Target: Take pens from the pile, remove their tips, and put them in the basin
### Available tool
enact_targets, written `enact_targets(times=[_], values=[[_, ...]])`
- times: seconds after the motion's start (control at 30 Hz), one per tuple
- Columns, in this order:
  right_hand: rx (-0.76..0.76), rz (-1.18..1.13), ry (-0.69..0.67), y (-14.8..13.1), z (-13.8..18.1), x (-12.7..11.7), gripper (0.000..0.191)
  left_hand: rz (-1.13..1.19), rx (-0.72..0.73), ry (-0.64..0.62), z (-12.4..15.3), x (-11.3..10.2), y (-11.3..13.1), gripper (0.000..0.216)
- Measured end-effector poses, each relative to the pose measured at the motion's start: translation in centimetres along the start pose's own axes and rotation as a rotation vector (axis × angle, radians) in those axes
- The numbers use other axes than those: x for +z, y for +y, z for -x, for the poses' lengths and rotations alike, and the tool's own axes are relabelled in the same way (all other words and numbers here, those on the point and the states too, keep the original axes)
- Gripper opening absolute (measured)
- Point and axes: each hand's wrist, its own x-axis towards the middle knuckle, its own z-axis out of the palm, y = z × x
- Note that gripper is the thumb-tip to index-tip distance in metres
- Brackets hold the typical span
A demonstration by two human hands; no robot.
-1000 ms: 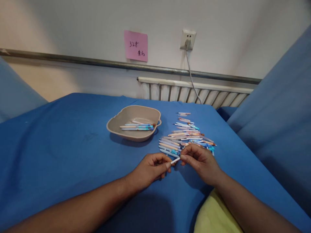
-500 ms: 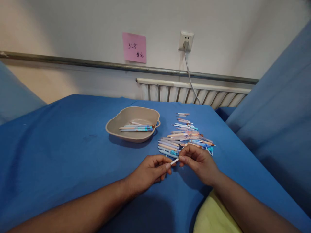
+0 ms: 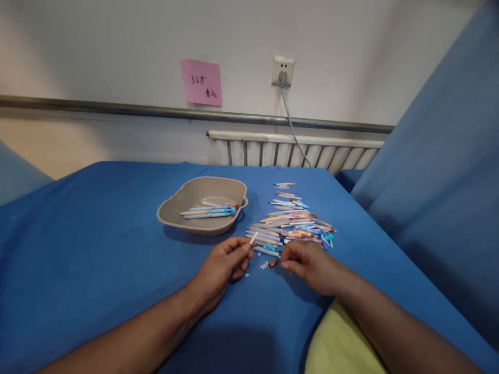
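Observation:
A short white tube (image 3: 254, 238), like a pen refill, is pinched between the thumb and finger of my left hand (image 3: 228, 262), its free end pointing up. My right hand (image 3: 307, 264) is to the right, fingers bent and closed together over the cloth; whatever is in them, if anything, is hidden. Just beside its fingertips lies a small brown pen part (image 3: 273, 263), with several tiny white pieces (image 3: 264, 265) scattered between the hands. Beyond both hands spreads a pile of pen barrels and other pen parts (image 3: 288, 223) in pale blue, peach and lilac.
A beige basin (image 3: 166, 214) holding several assembled pens (image 3: 210, 212) stands left of the pile. Blue cloth (image 3: 97, 244) covers the table. Behind are a radiator (image 3: 268, 150), a metal rail and a plugged-in cord (image 3: 290, 122). A blue curtain (image 3: 429, 145) hangs at right.
My hands have moved apart. The left has drawn back leftward, tilting the white tube more upright; the right has let go of the tube's end. The brown part and white pieces now show between them.

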Motion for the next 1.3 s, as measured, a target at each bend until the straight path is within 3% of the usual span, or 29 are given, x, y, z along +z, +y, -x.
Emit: enact_targets(times=[0.13, 0.33, 0.5, 0.57, 0.63, 0.87, 1.3], values=[[-0.072, 0.402, -0.082, -0.7, 0.5, 0.7, 0.014, 0.034, -0.011, 0.016, -0.2, -0.1, 0.1, 0.021], [-0.105, 0.528, -0.025, -0.9, 0.3, -1.1, 0.006, 0.005, -0.031, -0.020, -0.4, -0.2, 0.1, 0.022], [0.131, 0.549, 0.279, 0.8, 0.0, -6.2, 0.016, -0.008, -0.055, -0.018, -0.5, -0.2, 0.1, 0.022], [0.258, 0.604, 0.260, 1.6, 0.2, -7.7, 0.018, -0.025, -0.065, -0.028, -0.5, -0.2, 0.1, 0.022], [0.293, 0.622, 0.221, 2.1, 0.4, -8.4, 0.015, -0.036, -0.065, -0.038, -0.5, -0.1, 0.1, 0.022], [0.251, 0.629, 0.058, 1.6, 0.7, -7.4, 0.010, -0.051, -0.069, -0.039, -0.5, 0.2, 0.4, 0.021], [0.234, 0.788, 0.038, 1.4, 0.4, -6.2, 0.010, -0.150, -0.055, -0.076, -0.4, 0.1, -0.4, 0.022]])
